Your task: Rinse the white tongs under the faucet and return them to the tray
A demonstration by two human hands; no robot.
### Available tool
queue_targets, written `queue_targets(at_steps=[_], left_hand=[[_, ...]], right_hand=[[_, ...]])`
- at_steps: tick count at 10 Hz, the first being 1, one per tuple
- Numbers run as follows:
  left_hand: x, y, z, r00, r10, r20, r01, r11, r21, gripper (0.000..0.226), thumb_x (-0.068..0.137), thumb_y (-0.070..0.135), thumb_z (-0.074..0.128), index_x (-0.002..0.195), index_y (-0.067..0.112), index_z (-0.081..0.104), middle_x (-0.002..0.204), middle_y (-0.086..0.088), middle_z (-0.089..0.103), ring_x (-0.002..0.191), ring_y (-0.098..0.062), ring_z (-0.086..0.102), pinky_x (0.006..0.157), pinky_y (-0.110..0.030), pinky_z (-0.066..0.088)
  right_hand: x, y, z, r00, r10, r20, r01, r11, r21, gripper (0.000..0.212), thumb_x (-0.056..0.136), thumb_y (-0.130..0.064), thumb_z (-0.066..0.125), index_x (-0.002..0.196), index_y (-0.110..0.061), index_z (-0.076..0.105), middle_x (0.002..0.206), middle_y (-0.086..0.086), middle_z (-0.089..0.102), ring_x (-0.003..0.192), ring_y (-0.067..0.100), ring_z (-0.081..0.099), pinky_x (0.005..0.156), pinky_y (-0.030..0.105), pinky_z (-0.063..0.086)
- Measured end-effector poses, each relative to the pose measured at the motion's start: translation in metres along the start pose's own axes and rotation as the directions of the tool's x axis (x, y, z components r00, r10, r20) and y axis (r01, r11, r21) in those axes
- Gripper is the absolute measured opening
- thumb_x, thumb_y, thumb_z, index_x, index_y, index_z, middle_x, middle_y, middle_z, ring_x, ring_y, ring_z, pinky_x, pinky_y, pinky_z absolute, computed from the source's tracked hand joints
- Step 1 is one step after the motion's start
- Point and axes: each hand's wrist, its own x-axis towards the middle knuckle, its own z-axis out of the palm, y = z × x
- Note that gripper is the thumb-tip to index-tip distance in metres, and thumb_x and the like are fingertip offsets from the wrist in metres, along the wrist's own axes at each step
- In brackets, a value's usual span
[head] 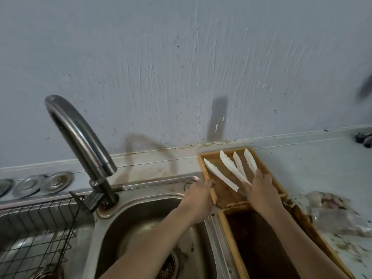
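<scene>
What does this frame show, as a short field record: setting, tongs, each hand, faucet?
setting: steel sink beside a wooden tray on a counter
tongs: white tongs lying in the tray, blades fanned toward the wall
left hand: on the tray's left edge
right hand: over the tongs' handle ends; grip not clear
faucet: no water visible

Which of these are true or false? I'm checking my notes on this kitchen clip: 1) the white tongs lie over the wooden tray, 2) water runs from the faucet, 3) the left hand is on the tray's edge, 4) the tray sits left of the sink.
1) True: the white tongs lie over the wooden tray, at the right hand.
2) False: the faucet shows no stream.
3) True: the left hand touches its left edge.
4) False: it sits right of the sink.
</scene>
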Motion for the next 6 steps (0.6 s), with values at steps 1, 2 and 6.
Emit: queue_targets(at_steps=[1,2,6], left_hand=[[0.013,0.0,0.014,0.998,-0.038,0.047,0.031,0.99,0.134,0.051,0.086,0.009,0.054,0.133,0.02,0.038,0.135,-0.011,0.049,0.129,-0.029,0.038,0.104,-0.045,0.038],[0.018,-0.005,0.023,0.994,-0.048,0.097,0.028,0.981,0.193,0.048,0.086,0.013,0.057,0.13,0.021,0.038,0.13,-0.009,0.051,0.127,-0.029,0.04,0.105,-0.047,0.039],[0.021,-0.007,-0.001,0.996,-0.073,0.056,0.08,0.987,-0.139,0.069,0.091,0.022,0.05,0.146,0.03,0.009,0.114,-0.01,0.064,0.114,-0.027,0.055,0.1,-0.048,0.044]], right_hand=[[0.016,0.01,0.013,1.0,0.011,-0.005,-0.011,0.998,-0.056,0.048,0.092,-0.034,0.05,0.129,-0.006,0.037,0.11,0.015,0.052,0.081,0.017,0.055,0.072,0.027,0.049],[0.03,0.014,0.024,1.0,0.008,0.001,-0.008,0.995,-0.098,0.045,0.091,-0.034,0.051,0.124,-0.005,0.042,0.105,0.012,0.054,0.078,0.013,0.048,0.069,0.024,0.043],[0.034,0.004,0.015,0.992,-0.127,-0.017,0.128,0.989,0.068,0.056,0.092,-0.034,0.05,0.139,-0.009,0.033,0.142,0.015,0.042,0.13,0.029,0.039,0.106,0.043,0.037]])
